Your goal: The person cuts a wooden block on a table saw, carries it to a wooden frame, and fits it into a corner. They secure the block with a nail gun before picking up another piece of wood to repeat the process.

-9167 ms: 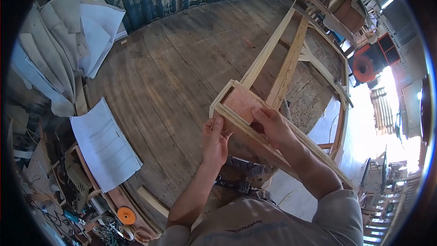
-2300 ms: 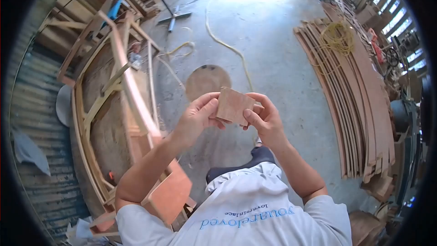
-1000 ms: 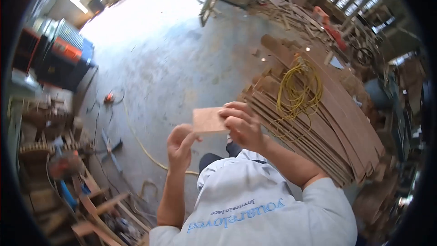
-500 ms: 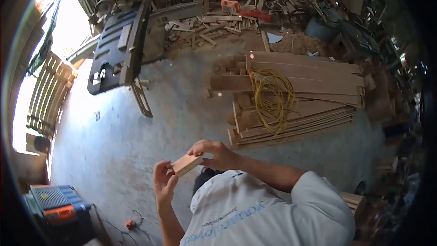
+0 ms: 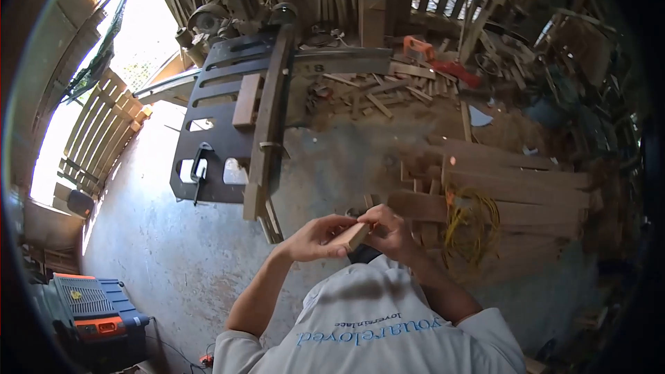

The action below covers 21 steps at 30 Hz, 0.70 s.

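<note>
A small wooden block (image 5: pixel 352 237) is held in front of my chest, its pale end turned toward me. My left hand (image 5: pixel 315 239) is closed around its left side, thumb along the near edge. My right hand (image 5: pixel 389 232) pinches the far right end of the block between thumb and fingers. Ahead and to the left stands a black slotted worktable (image 5: pixel 232 100). Another wooden block (image 5: pixel 246 100) lies on it beside a long wooden beam (image 5: pixel 267 118), and a black clamp (image 5: pixel 199 170) sits near its front edge.
Stacked boards (image 5: pixel 519 183) lie on the floor at right with a coiled yellow cord (image 5: pixel 471 228) on top. Wood offcuts (image 5: pixel 377 93) and an orange-handled saw (image 5: pixel 443 62) are at the back. A blue and orange toolbox (image 5: pixel 97 312) stands at lower left.
My view has turned left and nearer the worktable, which now appears lower and closer. Both hands have brought the block closer to level, the left hand now wrapping its side more.
</note>
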{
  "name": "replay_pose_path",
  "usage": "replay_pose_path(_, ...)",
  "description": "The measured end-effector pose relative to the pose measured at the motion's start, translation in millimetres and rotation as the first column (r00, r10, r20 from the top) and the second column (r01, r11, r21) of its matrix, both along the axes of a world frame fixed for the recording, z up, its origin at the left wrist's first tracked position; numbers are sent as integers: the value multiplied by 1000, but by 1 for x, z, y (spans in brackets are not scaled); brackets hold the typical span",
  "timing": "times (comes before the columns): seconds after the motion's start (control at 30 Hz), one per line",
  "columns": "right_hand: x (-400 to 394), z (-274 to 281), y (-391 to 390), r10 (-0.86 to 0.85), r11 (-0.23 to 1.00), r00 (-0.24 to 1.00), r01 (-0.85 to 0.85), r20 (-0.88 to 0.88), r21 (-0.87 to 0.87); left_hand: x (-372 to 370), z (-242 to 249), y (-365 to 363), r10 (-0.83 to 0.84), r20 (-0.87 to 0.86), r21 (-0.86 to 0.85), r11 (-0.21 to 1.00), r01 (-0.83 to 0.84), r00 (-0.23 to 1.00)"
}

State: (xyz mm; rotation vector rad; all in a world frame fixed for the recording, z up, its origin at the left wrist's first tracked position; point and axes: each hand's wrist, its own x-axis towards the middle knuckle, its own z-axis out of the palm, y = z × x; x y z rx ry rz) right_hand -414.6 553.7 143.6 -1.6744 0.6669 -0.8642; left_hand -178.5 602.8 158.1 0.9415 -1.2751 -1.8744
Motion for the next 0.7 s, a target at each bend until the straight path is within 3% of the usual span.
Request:
replay_pose_path(0.03, 12, 2, -26, 2, 1000, 1000, -2, 11, 5, 17, 3, -26, 13, 26, 43, 999, -14, 1000)
replay_pose_path(0.13, 41, 12, -113, -92, 992, 989, 82, -113, -92, 73, -10, -92, 289, -44, -18, 957, -290, 956)
replay_pose_path(0.2, 56, 16, -167, -53, 993, 985, 35, -164, -112, 110, -9, -130, 523, -25, -19, 852, -523, 852)
replay_pose_path(0.23, 65, 18, -196, -39, 989, 981, 10, -190, -149, 126, -2, -154, 590, -96, -93, 797, -597, 802)
replay_pose_path(0.3, 79, 30, -249, 13, 982, 973, -57, -232, -183, 167, -14, -201, 739, -197, 54, 665, -745, 645)
replay_pose_path(0.33, 86, 33, -277, 29, 970, 960, -94, -279, -222, 191, -20, -228, 798, -134, 88, 600, -795, 587)
replay_pose_path(0.47, 116, 29, -384, -16, 949, 942, -92, -336, -303, 269, -22, -344, 893, 119, -113, 447, -887, 435)
replay_pose_path(0.5, 123, 28, -410, -61, 938, 933, -68, -355, -340, 281, -29, -378, 956, 90, -390, 291, -873, 279)
replay_pose_path(0.6, 144, 34, -474, -139, 945, 883, -17, -448, -328, 295, -28, -457, 991, -79, -648, 35, -761, 112)
replay_pose_path(0.67, 157, 37, -511, -139, 956, 875, -3, -464, -292, 313, -35, -496, 998, 36, -602, 60, -796, 47)
replay_pose_path(0.7, 161, 34, -528, -148, 965, 865, 21, -479, -262, 329, -50, -518, 999, 25, -761, -2, -649, -33)
